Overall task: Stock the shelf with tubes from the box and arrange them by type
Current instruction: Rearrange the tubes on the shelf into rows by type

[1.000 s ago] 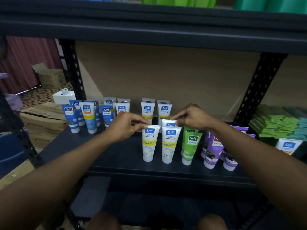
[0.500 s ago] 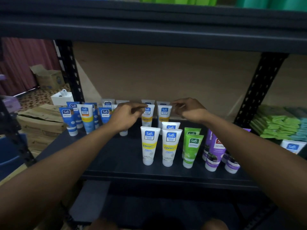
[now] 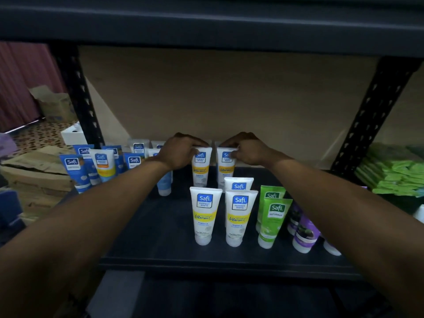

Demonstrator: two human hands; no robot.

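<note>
Dark shelf (image 3: 160, 237) held two front white tubes (image 3: 204, 214) upright near its edge, with green tubes (image 3: 274, 216) just beside them on the right. Farther back, both hands had settled since half a second earlier. The left hand (image 3: 181, 153) pinched the left rear tube (image 3: 200, 171) by its top, and the right hand (image 3: 247, 150) pinched the right rear tube (image 3: 226, 168).

Glossy white-and-yellow plastic tubes (image 3: 205, 214); matt black perforated metal shelf upright (image 3: 369, 115); dull dark shelf board (image 3: 160, 226)
</note>
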